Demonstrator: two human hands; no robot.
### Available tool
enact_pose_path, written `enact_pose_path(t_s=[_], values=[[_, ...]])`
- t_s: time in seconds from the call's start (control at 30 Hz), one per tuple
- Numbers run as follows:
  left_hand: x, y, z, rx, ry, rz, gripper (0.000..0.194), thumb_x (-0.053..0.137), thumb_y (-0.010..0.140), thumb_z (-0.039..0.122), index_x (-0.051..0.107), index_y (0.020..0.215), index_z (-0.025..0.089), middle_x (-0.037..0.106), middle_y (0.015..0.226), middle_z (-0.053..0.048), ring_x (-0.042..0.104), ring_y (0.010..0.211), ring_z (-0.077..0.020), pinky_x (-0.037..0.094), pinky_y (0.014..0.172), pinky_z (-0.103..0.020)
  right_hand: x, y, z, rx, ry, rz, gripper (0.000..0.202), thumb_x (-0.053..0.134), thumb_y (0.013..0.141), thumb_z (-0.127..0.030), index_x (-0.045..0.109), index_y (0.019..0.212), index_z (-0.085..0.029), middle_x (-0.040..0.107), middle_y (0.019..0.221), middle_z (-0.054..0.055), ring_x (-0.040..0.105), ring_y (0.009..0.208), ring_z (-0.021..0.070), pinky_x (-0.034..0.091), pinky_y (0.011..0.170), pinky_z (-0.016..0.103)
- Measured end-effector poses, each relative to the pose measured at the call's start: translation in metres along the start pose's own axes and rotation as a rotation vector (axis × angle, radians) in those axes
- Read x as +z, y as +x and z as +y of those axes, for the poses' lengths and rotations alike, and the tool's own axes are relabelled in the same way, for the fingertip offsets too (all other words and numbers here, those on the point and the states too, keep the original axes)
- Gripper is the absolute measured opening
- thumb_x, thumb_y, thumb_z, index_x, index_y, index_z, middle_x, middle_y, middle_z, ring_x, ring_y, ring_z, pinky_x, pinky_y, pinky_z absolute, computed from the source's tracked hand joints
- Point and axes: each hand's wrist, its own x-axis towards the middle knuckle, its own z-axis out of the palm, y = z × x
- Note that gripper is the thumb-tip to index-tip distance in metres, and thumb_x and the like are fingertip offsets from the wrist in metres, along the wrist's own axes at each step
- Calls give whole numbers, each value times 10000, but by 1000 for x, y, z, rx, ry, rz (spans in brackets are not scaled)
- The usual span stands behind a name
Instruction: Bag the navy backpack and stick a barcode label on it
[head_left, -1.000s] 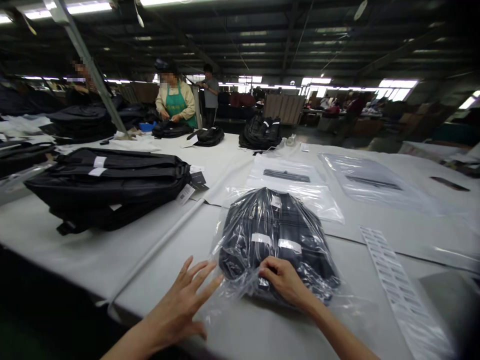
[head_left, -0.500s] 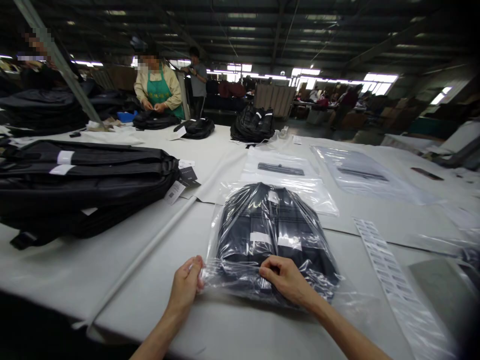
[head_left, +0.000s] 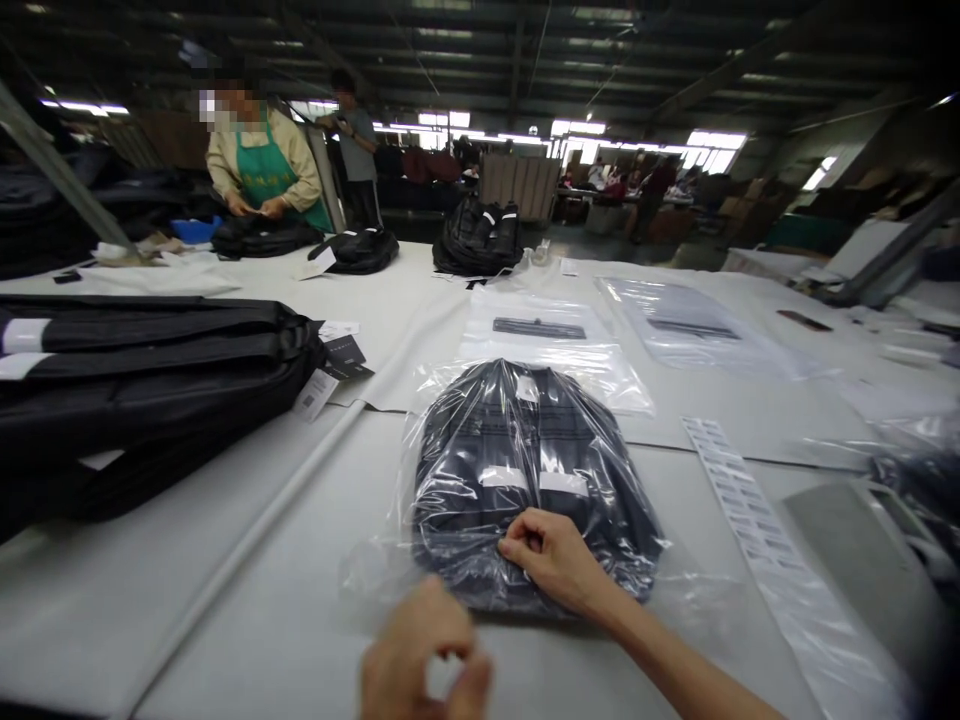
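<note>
A black backpack (head_left: 480,508) with white bands on its straps lies inside a clear plastic bag (head_left: 401,500) on the white table. My right hand (head_left: 551,555) rests on the lower part of the backpack, thumb and forefinger pinched on the plastic film. In front of the bag's lower left corner is my left hand (head_left: 424,650), smeared by motion. Its fingers are bent, with a gap beside the thumb, but whether it holds anything cannot be made out. The bag's loose left edge lies crumpled on the table.
Black backpacks (head_left: 150,400) with tags are stacked at left. Flat clear bags (head_left: 555,365) lie behind the bagged one; a label sheet (head_left: 739,490) and a grey device (head_left: 855,545) are at right. Across the table a person in a green apron (head_left: 266,165) handles a bag.
My left hand has let go of the bag's left edge and come down and right towards me. My right hand keeps its pinch. The view has turned slightly right.
</note>
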Motion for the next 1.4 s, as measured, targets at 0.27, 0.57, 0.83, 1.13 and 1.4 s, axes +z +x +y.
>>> enact_pose_path(t_s=[0.27, 0.57, 0.83, 1.13, 1.4], values=[[109, 6, -30, -342, -144, -410, 376, 410, 905, 430, 449, 622, 186, 483, 574, 21, 451, 522, -108, 336, 514, -221, -5, 4, 18, -55, 364, 125, 203, 563, 773, -297, 592, 950, -201, 610, 815, -1, 537, 642, 118, 423, 587, 239], [92, -1, -27, 319, 181, -1050, 645, 420, 850, 596, 369, 1360, 205, 512, 1302, -111, 565, 840, -229, 469, 723, -344, -20, 21, 32, 214, 1252, 341, 397, 610, 725, -512, 434, 933, -223, 553, 557, -62, 327, 324, 44, 180, 305, 144], [105, -16, -24, 269, 566, -1080, 756, 644, 771, 467, 300, 1397, 221, 394, 1397, -173, 564, 938, -284, 508, 752, -423, -36, 27, 36, 240, 1405, 387, 326, 540, 778, -514, 455, 902, -224, 551, 562, -48, 335, 340, 58, 200, 321, 162], [105, -13, -19, 211, 572, -1111, 671, 589, 806, 410, 305, 1395, 258, 318, 1452, -125, 547, 992, -284, 498, 809, -445, -98, -58, 39, -322, 41, 243, 222, 447, 888, -294, 606, 1036, -243, 667, 980, 69, 593, 940, 221, 432, 875, 399], [109, -11, -19, 241, 628, -1131, 744, 633, 778, 410, 277, 1413, 258, 337, 1441, -127, 565, 967, -269, 509, 804, -425, -70, -68, 79, -524, -420, 98, 412, 405, 889, -140, 456, 1287, -230, 597, 1229, 80, 513, 1176, 203, 359, 1004, 426]])
